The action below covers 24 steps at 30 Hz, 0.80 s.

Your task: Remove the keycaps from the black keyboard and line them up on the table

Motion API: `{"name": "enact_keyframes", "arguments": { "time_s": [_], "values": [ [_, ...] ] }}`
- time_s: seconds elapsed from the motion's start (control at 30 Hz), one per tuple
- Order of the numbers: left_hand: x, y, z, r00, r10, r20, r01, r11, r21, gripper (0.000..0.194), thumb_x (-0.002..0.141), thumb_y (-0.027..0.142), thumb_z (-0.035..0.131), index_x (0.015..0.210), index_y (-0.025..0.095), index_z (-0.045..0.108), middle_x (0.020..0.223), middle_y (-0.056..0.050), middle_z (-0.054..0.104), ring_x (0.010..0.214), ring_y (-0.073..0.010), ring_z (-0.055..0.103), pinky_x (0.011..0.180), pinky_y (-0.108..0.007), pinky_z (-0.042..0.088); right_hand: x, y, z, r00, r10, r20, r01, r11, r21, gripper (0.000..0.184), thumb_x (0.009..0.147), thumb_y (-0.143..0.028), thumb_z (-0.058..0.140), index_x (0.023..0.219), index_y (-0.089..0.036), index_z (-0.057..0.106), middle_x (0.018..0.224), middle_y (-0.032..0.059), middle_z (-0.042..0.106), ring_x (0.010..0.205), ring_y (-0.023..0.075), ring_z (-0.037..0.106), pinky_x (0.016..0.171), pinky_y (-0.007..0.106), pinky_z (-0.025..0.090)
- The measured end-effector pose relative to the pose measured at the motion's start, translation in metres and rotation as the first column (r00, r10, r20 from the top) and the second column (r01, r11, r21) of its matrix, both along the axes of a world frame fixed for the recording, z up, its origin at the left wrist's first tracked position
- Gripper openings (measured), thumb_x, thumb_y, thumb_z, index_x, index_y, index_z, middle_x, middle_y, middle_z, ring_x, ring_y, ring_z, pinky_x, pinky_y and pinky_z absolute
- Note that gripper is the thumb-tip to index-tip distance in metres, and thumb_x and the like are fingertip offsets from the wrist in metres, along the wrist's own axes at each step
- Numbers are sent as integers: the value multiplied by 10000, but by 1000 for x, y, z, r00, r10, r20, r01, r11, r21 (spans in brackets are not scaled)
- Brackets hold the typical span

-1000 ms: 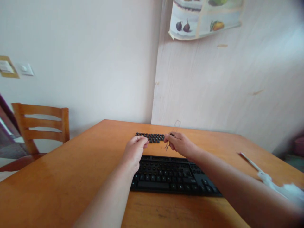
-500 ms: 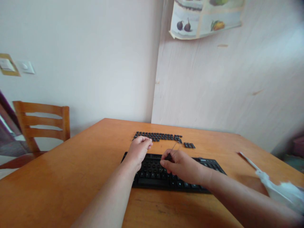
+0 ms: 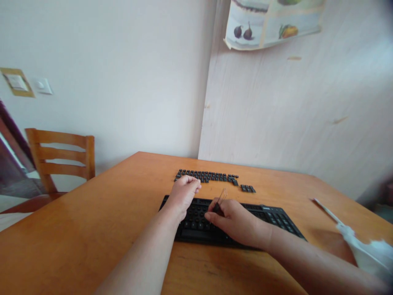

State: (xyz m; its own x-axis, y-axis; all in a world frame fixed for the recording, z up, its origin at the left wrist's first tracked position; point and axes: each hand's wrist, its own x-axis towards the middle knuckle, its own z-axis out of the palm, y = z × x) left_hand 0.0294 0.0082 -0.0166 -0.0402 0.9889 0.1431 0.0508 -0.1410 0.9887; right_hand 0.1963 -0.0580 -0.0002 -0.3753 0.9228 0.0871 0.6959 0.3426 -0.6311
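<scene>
A black keyboard (image 3: pixel 196 236) lies on the wooden table, with part of its keycaps off. Above the keyboard, my right hand (image 3: pixel 235 219) is closed around the dark handle of a wire keycap puller (image 3: pixel 221 197). The puller's thin wire loops point up and away. My left hand (image 3: pixel 184 191) hovers over the keyboard's far left part with its fingers pinched; anything between them is too small to make out. Beyond the hands, loose black keycaps (image 3: pixel 217 176) lie in rows on the table, partly hidden by my left hand. A smaller group of keycaps (image 3: pixel 248 188) sits to their right.
On the right of the table (image 3: pixel 123 205) lies a crumpled white plastic bag (image 3: pixel 365 248) with a thin white stick-like part (image 3: pixel 326 209). A wooden chair (image 3: pixel 63 153) stands at the left edge. The wall (image 3: pixel 138 73) rises behind the table.
My right hand has moved a little left and nearer over the keyboard, and the puller's wires stand more upright. My left hand stays pinched in nearly the same place. The view has shifted slightly.
</scene>
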Motion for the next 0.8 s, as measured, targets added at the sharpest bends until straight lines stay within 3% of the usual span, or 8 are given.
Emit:
{"name": "enact_keyframes", "arguments": {
  "time_s": [0.23, 0.4, 0.6, 0.7, 0.8],
  "values": [
    [1, -2, -1, 992, -99, -73, 95, 994, -51, 206, 769, 379, 597, 769, 174, 616, 803, -65, 701, 775, -185, 628, 764, -317, 470, 2, 4, -12, 987, -14, -159, 18, 1000, 23, 240, 933, -343, 494, 786, -176, 582, 707, 8, 621, 666, 135, 563, 642, 262, 420],
    [1, -5, 0, 984, -118, -137, 110, 992, -69, 198, 761, 370, 595, 773, 175, 632, 814, -71, 704, 786, -191, 635, 778, -327, 471, 7, 6, -22, 962, -26, -273, 20, 999, -26, 287, 943, -415, 479, 804, -177, 558, 674, 0, 587, 617, 127, 532, 599, 258, 417],
    [0, -6, 3, 977, -130, -166, 117, 989, -87, 210, 764, 379, 595, 785, 174, 634, 826, -75, 706, 808, -202, 635, 781, -330, 467, 14, 12, -30, 871, -184, -456, 118, 978, -170, 366, 930, -526, 463, 869, -173, 536, 672, -8, 569, 554, 108, 476, 519, 240, 381],
    [2, -7, 3, 970, -141, -197, 130, 989, -68, 216, 774, 384, 586, 798, 176, 638, 822, -68, 699, 805, -203, 630, 766, -328, 463, 14, 13, -30, 833, -150, -533, 105, 988, -114, 351, 928, -522, 477, 883, -177, 523, 679, -13, 555, 569, 109, 485, 536, 241, 393],
    [4, -11, 6, 957, -224, -185, 214, 974, -69, 199, 782, 363, 578, 813, 176, 640, 812, -55, 690, 782, -191, 624, 754, -321, 462, 14, 13, -26, 816, -94, -570, 150, 987, 53, 306, 936, -492, 482, 932, -188, 522, 709, -6, 563, 613, 125, 506, 569, 251, 412]
  ]
}}
